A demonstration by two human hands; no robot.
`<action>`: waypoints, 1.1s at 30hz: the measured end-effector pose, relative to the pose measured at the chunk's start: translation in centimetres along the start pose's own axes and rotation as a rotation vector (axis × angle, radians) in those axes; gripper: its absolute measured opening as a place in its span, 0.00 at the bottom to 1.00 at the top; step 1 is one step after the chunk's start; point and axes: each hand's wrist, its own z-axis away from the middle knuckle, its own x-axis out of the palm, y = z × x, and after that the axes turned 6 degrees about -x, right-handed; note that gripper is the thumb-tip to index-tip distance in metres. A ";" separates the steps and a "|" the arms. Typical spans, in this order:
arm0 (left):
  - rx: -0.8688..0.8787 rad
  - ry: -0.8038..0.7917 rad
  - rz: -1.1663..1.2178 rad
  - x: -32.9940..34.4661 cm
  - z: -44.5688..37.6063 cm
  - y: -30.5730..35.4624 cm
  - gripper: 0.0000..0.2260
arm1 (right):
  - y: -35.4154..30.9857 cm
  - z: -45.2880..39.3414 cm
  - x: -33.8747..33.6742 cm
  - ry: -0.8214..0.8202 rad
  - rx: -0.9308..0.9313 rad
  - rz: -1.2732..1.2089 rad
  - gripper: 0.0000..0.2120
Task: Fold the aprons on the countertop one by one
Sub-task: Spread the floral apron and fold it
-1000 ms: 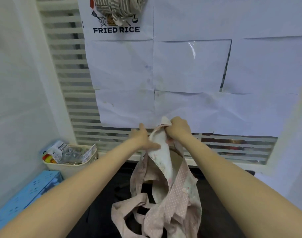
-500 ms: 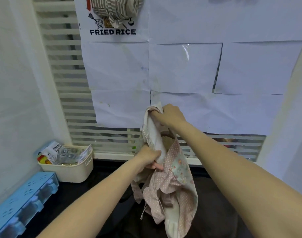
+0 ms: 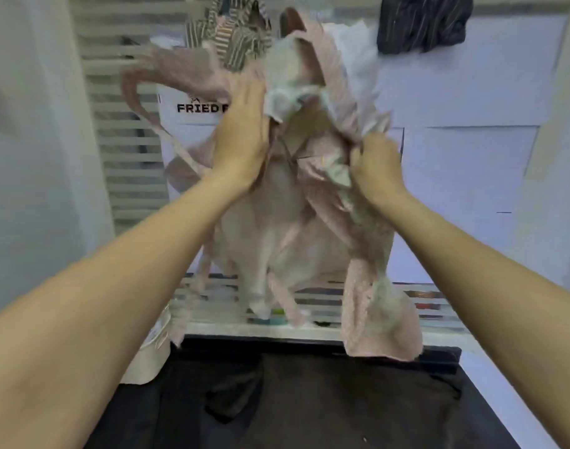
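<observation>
The pink apron [image 3: 296,241] hangs in the air above the dark counter [image 3: 309,400], held up in front of the papered wall [image 3: 455,163], its lowest corner reaching down to just above the counter's back edge. The right hand [image 3: 376,165] is curled into a fist that grips a bunched fold of the apron at the right of it. The left hand [image 3: 241,137] lies against the cloth at the left with its fingers stretched upward and fairly straight; whether the thumb pinches the fabric cannot be told, since the frame is blurred by motion. A loose strap [image 3: 137,92] of the apron swings out to the left, and other ties dangle below the hands. Behind the apron, a sign [image 3: 197,108] reading "FRIED" shows on the wall, with a striped cloth [image 3: 231,37] hanging above it and a dark cloth [image 3: 423,24] hanging up to the right. A pale tub [image 3: 147,358] stands on the counter left of the apron's lower edge
</observation>
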 end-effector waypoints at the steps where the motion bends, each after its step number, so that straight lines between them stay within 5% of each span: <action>1: -0.193 -0.344 -0.135 0.8 2.4 -1.6 0.13 | 1.2 2.4 1.5 -0.467 0.031 0.085 0.14; 2: -0.360 -0.731 -0.349 1.4 5.2 -3.2 0.12 | 2.9 4.9 2.4 -0.886 0.103 0.169 0.08; 3: -0.439 -0.992 -0.485 1.7 7.0 -4.8 0.09 | 4.1 6.6 2.6 -1.070 0.198 0.216 0.07; 4: -0.418 -1.053 -0.524 2.1 7.4 -6.0 0.07 | 4.9 7.4 2.2 -1.053 0.304 0.171 0.13; 11: 0.002 -0.403 -0.507 2.3 0.4 -2.9 0.09 | 3.8 3.8 -1.2 -0.228 0.350 0.114 0.17; 13: 0.102 -0.277 -0.529 2.2 -0.5 -1.4 0.08 | 4.2 3.5 -2.9 -0.319 0.376 0.161 0.13; 17: 0.221 -0.240 -0.622 2.7 -1.6 0.8 0.11 | 5.1 5.0 -5.1 -0.853 0.575 0.177 0.05; 19: 0.221 -0.294 -0.655 2.5 -2.4 0.9 0.14 | 5.0 4.1 -6.2 -0.771 0.549 0.243 0.07; 21: 0.152 -0.294 -0.622 1.4 -3.5 0.8 0.16 | 4.8 2.0 -7.3 -0.481 0.482 0.293 0.09; 24: -0.044 -0.274 -0.488 -0.3 -4.5 0.7 0.18 | 4.3 -0.8 -8.1 -0.112 0.489 -0.037 0.08; 27: -0.452 -0.531 -0.113 -0.9 -3.4 0.2 0.17 | 1.3 -0.8 -7.8 -0.398 0.605 -0.440 0.04; 30: -0.597 -0.768 0.149 0.0 -2.0 -0.2 0.14 | -0.9 0.2 -5.9 -0.888 0.549 -0.287 0.09; 31: -0.533 -0.739 0.192 0.2 -1.8 0.1 0.13 | -1.5 0.2 -5.5 -0.889 0.494 -0.122 0.08; 33: -0.333 -0.535 0.287 0.6 -2.1 0.4 0.10 | -1.7 -0.8 -5.0 -0.574 0.388 0.047 0.08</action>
